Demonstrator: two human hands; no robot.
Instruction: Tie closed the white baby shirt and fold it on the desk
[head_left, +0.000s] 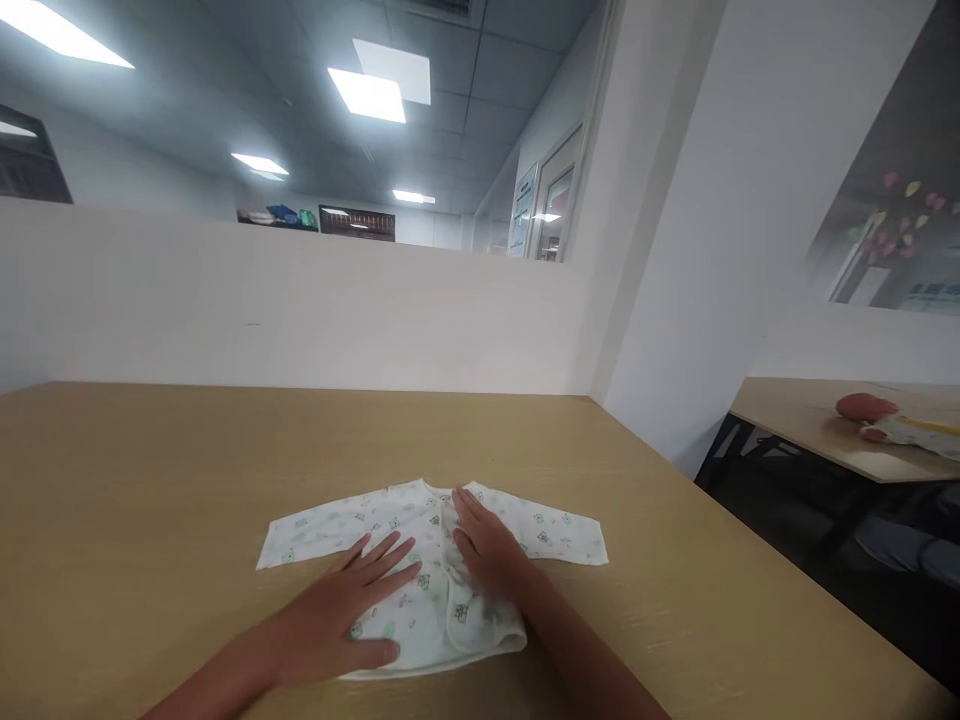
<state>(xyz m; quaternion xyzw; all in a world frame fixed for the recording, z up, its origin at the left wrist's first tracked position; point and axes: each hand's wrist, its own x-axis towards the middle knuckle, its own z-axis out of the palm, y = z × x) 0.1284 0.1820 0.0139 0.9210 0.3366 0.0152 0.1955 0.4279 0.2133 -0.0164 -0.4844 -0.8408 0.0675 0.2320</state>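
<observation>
A small white baby shirt (427, 605) with a print of little green and grey figures lies spread on the wooden table, its sleeves stretched out to both sides. My left hand (349, 610) rests on the left half of its body, fingers spread and flat, the thumb near the bottom hem. On the right front panel lies my right hand (487, 545), with its fingers stretched toward the neckline and the thumb by the front opening. Part of the right panel is hidden under that hand and forearm. The lower right corner of the hem curls up a little.
The wooden table (225, 440) meets a low white partition (300, 310) at the back and a pillar at the right. Beyond its right edge stands another table (795, 410) with a reddish rounded thing (862, 406) and pale cloth on it. A person's grey-clad leg (904, 550) shows below.
</observation>
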